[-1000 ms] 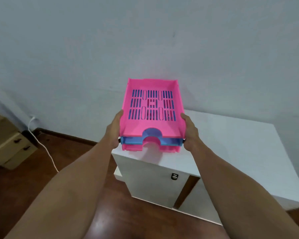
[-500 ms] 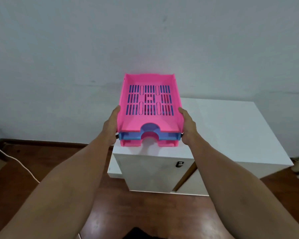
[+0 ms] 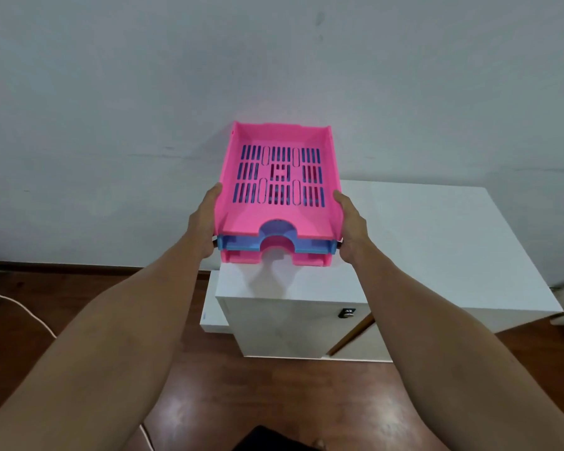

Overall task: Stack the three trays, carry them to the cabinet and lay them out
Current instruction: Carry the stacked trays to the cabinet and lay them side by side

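Trays (image 3: 279, 203) sit nested three deep between our palms: a pink tray (image 3: 275, 180) on top, a blue tray (image 3: 241, 245) in the middle and another pink one (image 3: 240, 256) underneath. Our left hand (image 3: 204, 227) presses the stack's left wall and our right hand (image 3: 350, 229) presses its right wall, fingers curled around the sides and clamped on it. Compared with a second ago, the white cabinet (image 3: 437, 242) has swung from an oblique angle to nearly square in front of us, and the stack now hangs over the cabinet's near left corner, apart from its top as far as we can tell. We judge that the stacking is done and the carry is almost finished; what remains is lowering the stack onto the top and spreading the three out. That top looks roomy, so space should not be a problem.
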Available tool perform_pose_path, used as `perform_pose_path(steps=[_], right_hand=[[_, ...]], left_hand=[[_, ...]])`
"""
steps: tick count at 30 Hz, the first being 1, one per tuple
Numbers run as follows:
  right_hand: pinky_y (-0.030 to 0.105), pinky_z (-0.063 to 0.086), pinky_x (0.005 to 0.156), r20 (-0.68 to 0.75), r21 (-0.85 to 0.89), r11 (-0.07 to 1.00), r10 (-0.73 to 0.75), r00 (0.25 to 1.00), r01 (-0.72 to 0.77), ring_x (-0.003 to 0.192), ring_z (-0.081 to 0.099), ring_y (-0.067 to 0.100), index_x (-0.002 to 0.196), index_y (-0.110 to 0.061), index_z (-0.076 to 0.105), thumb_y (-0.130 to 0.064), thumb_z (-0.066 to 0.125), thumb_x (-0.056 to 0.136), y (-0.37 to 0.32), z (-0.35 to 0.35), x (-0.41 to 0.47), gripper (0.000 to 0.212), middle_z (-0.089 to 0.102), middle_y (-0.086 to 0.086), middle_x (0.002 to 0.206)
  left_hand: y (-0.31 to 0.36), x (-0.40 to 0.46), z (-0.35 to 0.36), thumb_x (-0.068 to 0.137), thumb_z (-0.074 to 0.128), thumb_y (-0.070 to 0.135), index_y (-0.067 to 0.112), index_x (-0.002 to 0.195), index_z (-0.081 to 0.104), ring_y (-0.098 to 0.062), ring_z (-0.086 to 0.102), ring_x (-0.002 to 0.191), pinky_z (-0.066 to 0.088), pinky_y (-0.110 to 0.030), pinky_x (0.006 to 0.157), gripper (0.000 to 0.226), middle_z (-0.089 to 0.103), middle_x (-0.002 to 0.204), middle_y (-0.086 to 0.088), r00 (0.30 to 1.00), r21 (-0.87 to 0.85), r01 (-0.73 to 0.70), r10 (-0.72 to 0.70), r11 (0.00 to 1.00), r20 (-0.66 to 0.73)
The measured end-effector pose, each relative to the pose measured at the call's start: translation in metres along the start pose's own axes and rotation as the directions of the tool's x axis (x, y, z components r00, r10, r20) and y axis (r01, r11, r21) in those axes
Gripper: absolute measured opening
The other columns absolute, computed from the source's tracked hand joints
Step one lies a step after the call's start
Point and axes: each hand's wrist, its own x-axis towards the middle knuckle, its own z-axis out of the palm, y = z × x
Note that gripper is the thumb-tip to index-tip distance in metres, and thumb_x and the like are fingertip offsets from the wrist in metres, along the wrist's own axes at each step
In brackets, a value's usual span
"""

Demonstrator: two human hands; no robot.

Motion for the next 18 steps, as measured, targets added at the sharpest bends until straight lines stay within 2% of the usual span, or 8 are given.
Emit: perform_pose_path(steps=[2,6,10,12,15,18], right_hand=[[0.046,0.059,0.093,0.010,-0.006,1.000,-0.002,1.000,0.002,0.097,0.075,0.029,0.109,-0.022,0.074,-0.057,0.076,0.075,0.002,0.001,0.001,0.049,0.081,0.001,0.100],[0.043,0.058,0.090,0.011,-0.036,0.999,-0.010,1.000,0.011,0.098,0.074,0.028,0.109,-0.024,0.074,-0.057,0.073,0.080,0.001,0.000,0.002,0.044,0.081,-0.001,0.099],[0.042,0.056,0.090,0.011,-0.065,0.998,-0.004,1.000,0.004,0.099,0.073,0.027,0.106,-0.025,0.073,-0.055,0.071,0.085,-0.003,0.001,-0.005,0.036,0.079,0.000,0.103],[0.042,0.056,0.090,-0.004,-0.059,0.998,0.009,1.000,-0.009,0.099,0.072,0.027,0.106,-0.025,0.072,-0.053,0.072,0.085,-0.006,0.002,-0.009,0.035,0.078,0.000,0.105],[0.043,0.059,0.087,-0.020,-0.031,1.000,-0.001,1.000,0.000,0.099,0.073,0.029,0.109,-0.020,0.072,-0.045,0.074,0.087,-0.011,0.004,-0.011,0.033,0.079,0.003,0.104],[0.039,0.061,0.080,-0.071,-0.041,0.997,-0.073,0.995,0.070,0.097,0.073,0.029,0.122,-0.009,0.068,-0.031,0.071,0.093,-0.016,0.010,-0.012,0.036,0.076,0.007,0.109]], left_hand=[[0.001,0.000,-0.001,0.075,0.062,0.078,0.030,0.122,0.067,-0.030,0.068,0.112,0.055,-0.053,0.098,0.067,0.071,0.124,-0.004,1.000,0.011,-0.009,0.009,1.000,-0.004],[0.002,0.001,-0.003,0.077,0.065,0.074,0.027,0.124,0.067,-0.030,0.068,0.114,0.056,-0.051,0.097,0.067,0.071,0.124,-0.004,1.000,-0.004,-0.017,0.017,1.000,0.004],[0.005,-0.003,-0.002,0.082,0.063,0.070,0.026,0.124,0.066,-0.028,0.067,0.108,0.056,-0.045,0.089,0.061,0.070,0.120,-0.005,1.000,0.002,-0.004,0.004,1.000,-0.010],[0.006,-0.006,-0.001,0.083,0.064,0.067,0.026,0.123,0.067,-0.029,0.067,0.108,0.056,-0.046,0.091,0.057,0.071,0.121,-0.005,1.000,-0.002,-0.006,0.006,1.000,-0.020],[0.014,-0.011,0.000,0.084,0.071,0.057,0.026,0.111,0.068,-0.030,0.068,0.105,0.055,-0.049,0.096,0.041,0.072,0.115,-0.004,0.997,-0.027,-0.009,0.007,1.000,-0.078],[0.023,-0.016,0.005,0.089,0.074,0.039,0.018,0.110,0.068,-0.026,0.068,0.092,0.058,-0.048,0.094,0.030,0.071,0.101,-0.001,0.982,-0.027,-0.085,0.079,0.996,-0.172]])
